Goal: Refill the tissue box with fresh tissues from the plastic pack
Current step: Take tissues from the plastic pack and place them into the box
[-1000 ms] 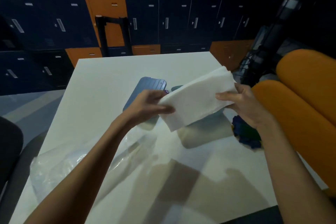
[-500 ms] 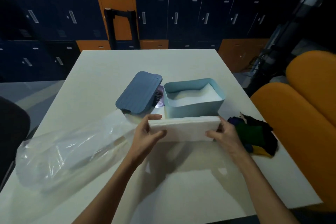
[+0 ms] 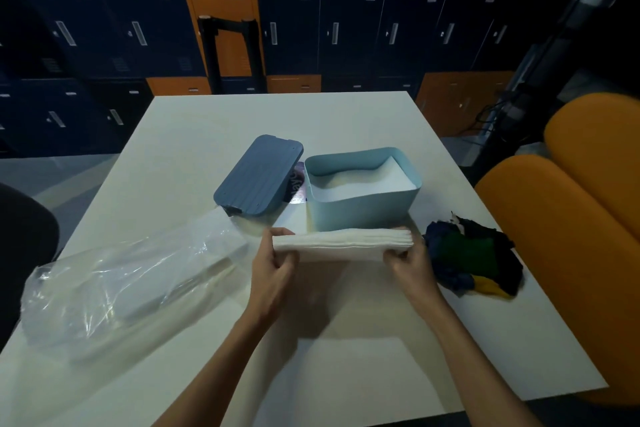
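Observation:
A flat white stack of tissues (image 3: pixel 343 242) is held level just above the table, in front of the light blue tissue box (image 3: pixel 360 211). My left hand (image 3: pixel 273 263) grips its left end and my right hand (image 3: pixel 408 262) grips its right end. The box is open, with white tissues lying inside it. Its dark blue ribbed lid (image 3: pixel 258 177) lies tilted to the left of the box. The clear plastic pack (image 3: pixel 128 274) lies crumpled at the left of the white table (image 3: pixel 346 121), with some tissues still visible inside.
A dark bundle of blue, green and yellow cloth (image 3: pixel 474 258) lies right of my right hand. Orange seats (image 3: pixel 568 218) stand close to the table's right edge. Blue and orange lockers (image 3: pixel 311 17) fill the background, and a dark chair (image 3: pixel 24 253) sits at the left.
The tissue stack was held tilted high over the box one second ago. Both hands have lowered it towards me, and it is now level in front of the box.

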{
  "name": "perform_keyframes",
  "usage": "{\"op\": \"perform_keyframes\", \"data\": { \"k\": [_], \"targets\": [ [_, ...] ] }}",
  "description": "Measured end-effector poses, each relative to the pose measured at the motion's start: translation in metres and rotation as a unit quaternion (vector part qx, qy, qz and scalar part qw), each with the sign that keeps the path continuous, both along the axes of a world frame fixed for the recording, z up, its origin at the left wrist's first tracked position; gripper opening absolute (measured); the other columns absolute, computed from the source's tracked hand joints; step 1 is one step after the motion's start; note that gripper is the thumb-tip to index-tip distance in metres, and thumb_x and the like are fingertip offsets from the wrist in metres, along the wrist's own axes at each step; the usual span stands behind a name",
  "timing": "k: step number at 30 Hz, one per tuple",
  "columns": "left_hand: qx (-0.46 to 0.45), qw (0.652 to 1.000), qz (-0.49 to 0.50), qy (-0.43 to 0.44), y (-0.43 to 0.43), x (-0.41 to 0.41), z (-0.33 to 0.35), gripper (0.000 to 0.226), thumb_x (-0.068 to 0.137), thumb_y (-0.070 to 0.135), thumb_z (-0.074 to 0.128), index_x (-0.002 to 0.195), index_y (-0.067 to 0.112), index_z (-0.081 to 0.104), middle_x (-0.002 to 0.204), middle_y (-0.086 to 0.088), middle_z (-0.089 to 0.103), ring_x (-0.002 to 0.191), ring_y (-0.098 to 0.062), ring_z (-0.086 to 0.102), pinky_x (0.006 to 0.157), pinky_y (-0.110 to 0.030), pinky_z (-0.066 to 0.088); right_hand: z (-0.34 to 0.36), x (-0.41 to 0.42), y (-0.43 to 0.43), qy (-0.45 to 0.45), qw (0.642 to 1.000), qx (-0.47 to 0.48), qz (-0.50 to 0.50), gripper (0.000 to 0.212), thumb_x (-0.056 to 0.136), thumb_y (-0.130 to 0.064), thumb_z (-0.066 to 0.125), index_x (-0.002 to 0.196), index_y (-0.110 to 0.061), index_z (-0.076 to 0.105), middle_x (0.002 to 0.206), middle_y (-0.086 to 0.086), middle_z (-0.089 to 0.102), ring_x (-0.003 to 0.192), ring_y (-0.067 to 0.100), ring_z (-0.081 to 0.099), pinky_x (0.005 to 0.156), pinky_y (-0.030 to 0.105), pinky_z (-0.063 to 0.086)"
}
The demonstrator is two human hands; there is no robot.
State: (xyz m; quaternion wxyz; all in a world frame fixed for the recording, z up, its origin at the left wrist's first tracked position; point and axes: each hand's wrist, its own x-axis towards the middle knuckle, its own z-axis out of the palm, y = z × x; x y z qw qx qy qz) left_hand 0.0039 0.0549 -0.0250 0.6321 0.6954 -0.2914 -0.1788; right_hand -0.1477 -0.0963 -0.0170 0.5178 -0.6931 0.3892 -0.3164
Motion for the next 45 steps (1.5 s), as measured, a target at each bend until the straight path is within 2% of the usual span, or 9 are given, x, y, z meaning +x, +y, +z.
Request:
{"op": "perform_keyframes", "data": {
  "k": [5,10,16,18,23,27,32,38,45],
  "targets": [
    [0.000,1.000,-0.018,0.000,-0.002,0.008,0.020,0.029,0.085,-0.003,0.052,0.097,0.023,0.054,0.089,0.006,0.062,0.080,-0.008,0.058,0.066,-0.018,0.050,0.023,-0.003,-0.011,-0.018,1.000,-0.006,0.023,0.039,0.082,0.013,0.057,0.103,-0.020,0.060,0.089,-0.010,0.067,0.078,0.000,0.064,0.068,0.013,0.051],
    [-0.028,0.999,-0.009,-0.045,-0.033,0.033,0.088,0.025,0.083,-0.003,0.062,0.101,0.012,0.053,0.095,0.005,0.061,0.081,-0.007,0.059,0.063,-0.015,0.050,0.081,0.003,-0.051,-0.062,0.997,-0.038,0.008,0.024,0.084,0.001,0.065,0.097,-0.018,0.062,0.093,-0.005,0.067,0.084,0.005,0.065,0.072,0.018,0.053],
    [0.163,0.986,-0.027,-0.031,-0.097,0.064,0.117,0.066,0.072,0.000,0.070,0.128,0.012,0.037,0.109,-0.011,0.057,0.095,-0.025,0.059,0.070,-0.033,0.056,0.110,0.040,-0.117,0.123,0.985,-0.111,-0.049,0.030,0.085,-0.015,0.068,0.113,-0.006,0.062,0.099,0.010,0.066,0.088,0.021,0.062,0.072,0.028,0.050],
    [0.270,0.959,-0.051,-0.070,-0.107,0.064,0.112,0.058,0.071,0.002,0.069,0.122,0.008,0.041,0.110,-0.016,0.057,0.094,-0.028,0.058,0.074,-0.041,0.057,0.105,0.049,-0.125,0.198,0.972,-0.119,-0.039,0.031,0.085,-0.015,0.068,0.112,-0.003,0.064,0.109,0.014,0.065,0.099,0.028,0.061,0.083,0.035,0.052],
    [0.401,0.891,-0.056,-0.205,-0.120,0.053,0.104,0.056,0.082,0.016,0.065,0.128,0.009,0.035,0.111,-0.014,0.051,0.093,-0.034,0.057,0.077,-0.043,0.054,0.089,0.058,-0.123,0.339,0.914,-0.223,-0.026,0.018,0.088,-0.014,0.060,0.102,-0.003,0.065,0.100,0.015,0.066,0.083,0.029,0.057,0.077,0.038,0.048],
    [0.483,0.808,-0.040,-0.335,-0.128,0.046,0.104,0.062,0.080,0.013,0.066,0.129,0.006,0.029,0.090,-0.009,0.055,0.074,-0.027,0.052,0.057,-0.032,0.037,0.080,0.063,-0.129,0.386,0.878,-0.281,-0.020,0.012,0.087,-0.009,0.056,0.097,-0.008,0.062,0.093,0.013,0.066,0.080,0.027,0.052,0.076,0.036,0.035],
    [0.508,0.764,-0.021,-0.398,-0.133,0.045,0.091,0.056,0.082,0.013,0.066,0.126,0.005,0.032,0.069,-0.001,0.044,0.055,-0.018,0.041,0.048,-0.027,0.024,0.078,0.065,-0.126,0.422,0.844,-0.330,0.015,0.015,0.087,-0.001,0.050,0.100,-0.007,0.054,0.098,0.013,0.062,0.095,0.030,0.055,0.083,0.039,0.035],
    [0.463,0.717,-0.002,-0.522,-0.139,0.046,0.085,0.055,0.083,0.014,0.062,0.131,0.018,0.036,0.113,-0.006,0.050,0.090,-0.023,0.043,0.072,-0.032,0.029,0.088,0.075,-0.123,0.400,0.818,-0.412,0.037,0.044,0.085,0.002,0.053,0.125,-0.011,0.041,0.111,0.017,0.050,0.099,0.031,0.052,0.082,0.039,0.041],
    [0.565,0.675,-0.089,-0.466,-0.136,0.056,0.094,0.027,0.074,0.010,0.048,0.096,0.021,0.059,0.101,0.004,0.053,0.089,-0.021,0.039,0.091,-0.044,0.026,0.081,0.091,-0.124,0.417,0.834,-0.305,0.192,0.062,0.081,0.018,0.038,0.131,-0.017,0.034,0.110,0.018,0.041,0.086,0.029,0.050,0.058,0.033,0.044]
  ]
}}
